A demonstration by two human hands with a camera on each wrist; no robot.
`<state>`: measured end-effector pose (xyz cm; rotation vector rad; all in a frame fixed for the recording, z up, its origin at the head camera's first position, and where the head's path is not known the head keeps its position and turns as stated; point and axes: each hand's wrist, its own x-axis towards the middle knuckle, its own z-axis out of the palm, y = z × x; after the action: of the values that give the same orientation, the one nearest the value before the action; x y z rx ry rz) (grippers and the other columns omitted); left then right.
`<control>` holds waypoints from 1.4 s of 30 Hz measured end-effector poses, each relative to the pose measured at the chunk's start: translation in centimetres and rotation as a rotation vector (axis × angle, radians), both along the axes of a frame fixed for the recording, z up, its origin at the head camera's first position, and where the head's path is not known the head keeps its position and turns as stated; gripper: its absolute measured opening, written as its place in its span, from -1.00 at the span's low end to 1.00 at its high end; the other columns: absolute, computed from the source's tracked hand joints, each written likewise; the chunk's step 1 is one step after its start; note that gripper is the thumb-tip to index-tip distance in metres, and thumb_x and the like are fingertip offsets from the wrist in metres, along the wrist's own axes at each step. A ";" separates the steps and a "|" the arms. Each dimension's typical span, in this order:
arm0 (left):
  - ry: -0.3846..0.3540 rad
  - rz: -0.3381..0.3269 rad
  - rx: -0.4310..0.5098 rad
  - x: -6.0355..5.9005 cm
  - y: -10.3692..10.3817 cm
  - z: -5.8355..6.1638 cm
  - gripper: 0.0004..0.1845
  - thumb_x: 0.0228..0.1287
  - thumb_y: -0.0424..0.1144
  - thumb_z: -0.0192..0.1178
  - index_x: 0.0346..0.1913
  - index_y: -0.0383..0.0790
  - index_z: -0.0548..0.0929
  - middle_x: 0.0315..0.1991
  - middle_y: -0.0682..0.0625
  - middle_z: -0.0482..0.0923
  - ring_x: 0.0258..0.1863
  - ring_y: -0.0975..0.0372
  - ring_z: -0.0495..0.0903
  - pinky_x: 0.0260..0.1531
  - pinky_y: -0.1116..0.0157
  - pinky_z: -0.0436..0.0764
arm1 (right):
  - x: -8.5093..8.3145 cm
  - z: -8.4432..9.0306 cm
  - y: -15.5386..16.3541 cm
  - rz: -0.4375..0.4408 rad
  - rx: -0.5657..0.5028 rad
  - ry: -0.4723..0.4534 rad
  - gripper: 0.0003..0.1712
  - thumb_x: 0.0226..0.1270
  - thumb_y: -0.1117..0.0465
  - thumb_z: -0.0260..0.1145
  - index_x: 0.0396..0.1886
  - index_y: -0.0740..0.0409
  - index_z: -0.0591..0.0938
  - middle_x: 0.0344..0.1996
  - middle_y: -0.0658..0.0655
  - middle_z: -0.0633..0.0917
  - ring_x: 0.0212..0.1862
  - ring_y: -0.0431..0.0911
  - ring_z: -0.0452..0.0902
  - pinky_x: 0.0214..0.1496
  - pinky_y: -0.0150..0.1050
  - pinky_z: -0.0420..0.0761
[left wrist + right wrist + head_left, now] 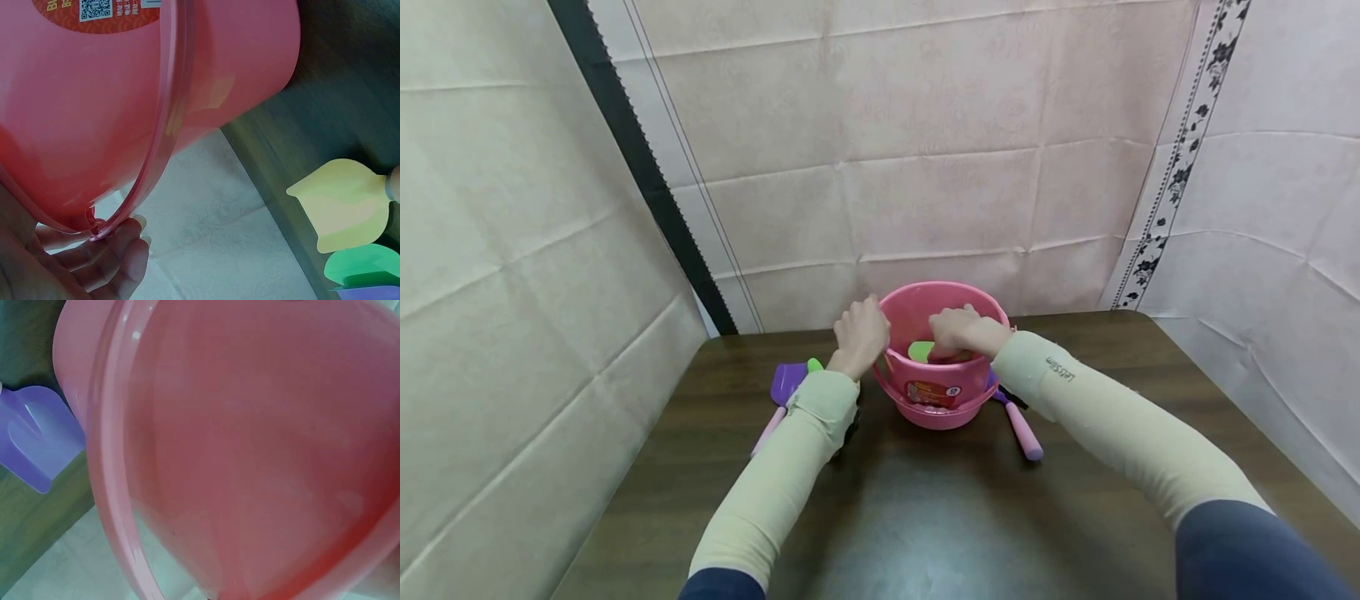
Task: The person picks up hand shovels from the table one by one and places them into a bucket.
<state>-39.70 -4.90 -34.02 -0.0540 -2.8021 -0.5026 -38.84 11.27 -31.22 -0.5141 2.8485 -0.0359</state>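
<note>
A pink bucket (pixel 940 300) with a red label stands at the far side of the table, its pink handle (pixel 172 94) hanging down across the front. My left hand (pixel 859 335) grips the left rim where the handle joins, its fingers (pixel 125 253) bent beneath that joint. Over the right rim, my right hand (pixel 966 332) reaches into the bucket, fingertips hidden. A light green piece (pixel 920 351) shows inside beside it; I cannot tell whether the right hand holds it. The right wrist view mostly shows the bucket's outer wall (pixel 250 425).
Left of the bucket lie a purple shovel (pixel 787 382), a green shovel (pixel 362 262) and a yellow shovel (pixel 344 200). To the right is another purple shovel (pixel 47 434) with a pink grip (pixel 1024 433). A cloth-covered wall (pixel 940 200) rises behind the brown table (pixel 925 517).
</note>
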 end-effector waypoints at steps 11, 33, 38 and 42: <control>0.044 0.002 -0.022 -0.1 0.0 0.1 -0.86 0.36 -0.23 0.03 -0.23 -0.21 0.56 -0.32 -0.14 0.66 -0.30 -0.01 0.70 -0.36 0.04 0.63 | -0.1 -0.4 -0.3 0.005 0.012 -0.005 -0.65 0.14 -0.08 0.33 -0.22 0.05 0.57 -0.35 0.06 0.63 -0.22 -0.03 0.50 -0.02 -0.10 0.29; 0.035 0.004 -0.009 0.1 0.1 0.3 -0.84 0.39 -0.23 -0.01 -0.19 -0.21 0.55 -0.35 -0.12 0.65 -0.32 0.01 0.70 -0.36 0.06 0.64 | -0.6 -1.7 0.3 0.017 0.007 -0.088 -0.72 0.21 0.01 0.29 -0.20 0.08 0.59 -0.40 0.05 0.62 -0.18 -0.03 0.50 0.19 0.03 0.17; 0.027 0.004 -0.009 0.2 0.1 0.1 -0.84 0.40 -0.22 0.00 -0.17 -0.21 0.56 -0.35 -0.12 0.64 -0.34 0.02 0.69 -0.36 0.07 0.64 | -0.8 -1.9 0.3 0.028 0.000 -0.104 -0.72 0.20 0.03 0.28 -0.18 0.09 0.59 -0.38 0.06 0.64 -0.17 -0.03 0.50 0.24 0.08 0.15; 0.027 0.005 -0.014 0.2 0.1 0.1 -0.83 0.40 -0.21 0.00 -0.17 -0.21 0.56 -0.34 -0.12 0.65 -0.34 0.02 0.69 -0.36 0.07 0.64 | -0.9 -2.2 0.3 0.046 0.005 -0.101 -0.74 0.20 0.06 0.27 -0.17 0.09 0.59 -0.34 0.06 0.65 -0.16 -0.03 0.50 0.22 0.06 0.18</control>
<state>-39.49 -4.78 -33.97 -0.0567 -2.7790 -0.4775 -39.72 11.56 -33.41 -0.5596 2.7371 -0.0446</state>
